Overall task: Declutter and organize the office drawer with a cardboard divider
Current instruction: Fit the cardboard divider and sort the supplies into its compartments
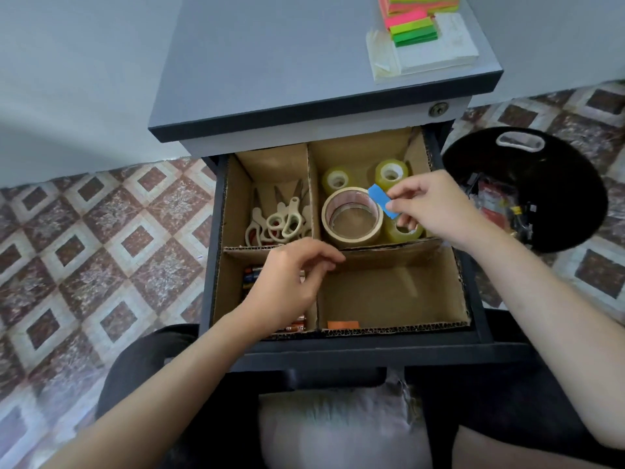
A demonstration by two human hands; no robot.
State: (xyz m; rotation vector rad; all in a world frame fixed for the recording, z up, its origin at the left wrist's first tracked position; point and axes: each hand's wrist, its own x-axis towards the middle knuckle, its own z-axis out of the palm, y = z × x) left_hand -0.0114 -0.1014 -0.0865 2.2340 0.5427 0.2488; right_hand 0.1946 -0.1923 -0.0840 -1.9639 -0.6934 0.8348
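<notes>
A blue slip [380,201] is pinched in the right hand [436,208] above the cardboard divider's [389,254] far-right compartment, while the left hand [287,286] is held curled at its centre, grip unclear.

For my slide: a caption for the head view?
Right hand pinches a blue slip over the tape rolls; left hand hangs above the batteries in the divider.

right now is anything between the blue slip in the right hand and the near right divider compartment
Nothing visible blocks it. The right hand pinches the blue slip above the masking tape roll; the near right compartment lies open, with an orange slip at its near wall. The left hand reaches toward its far left corner.
</notes>
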